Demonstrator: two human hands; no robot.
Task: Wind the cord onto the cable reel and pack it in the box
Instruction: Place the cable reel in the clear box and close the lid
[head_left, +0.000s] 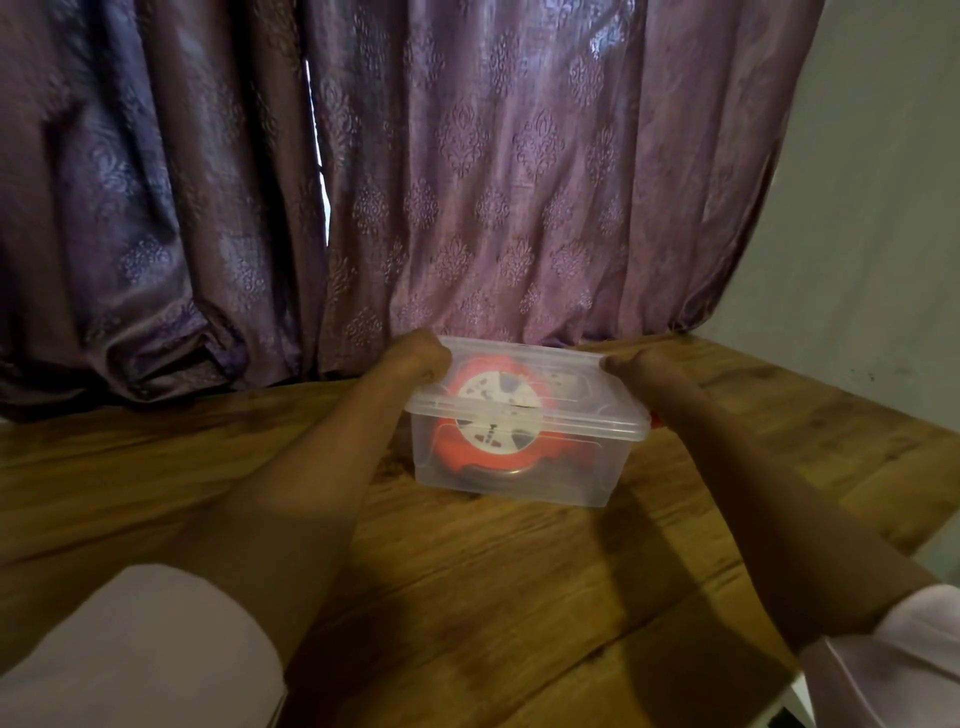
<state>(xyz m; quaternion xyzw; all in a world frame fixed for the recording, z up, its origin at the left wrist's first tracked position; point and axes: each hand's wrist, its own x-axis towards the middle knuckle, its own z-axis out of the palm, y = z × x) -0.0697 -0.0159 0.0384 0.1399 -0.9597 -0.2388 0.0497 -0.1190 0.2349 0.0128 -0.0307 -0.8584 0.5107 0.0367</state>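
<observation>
Both hands' fingers (439, 358) clamp the lid (524, 389) over the boxed reel (491, 431)

A brown wooden table (519, 571) with visible plank grain fills the lower part of the view. One thing rests directly on it: a clear rectangular plastic box (519, 467) with a clear lid, standing near the table's far edge. A small red piece shows at the box's right side.
</observation>
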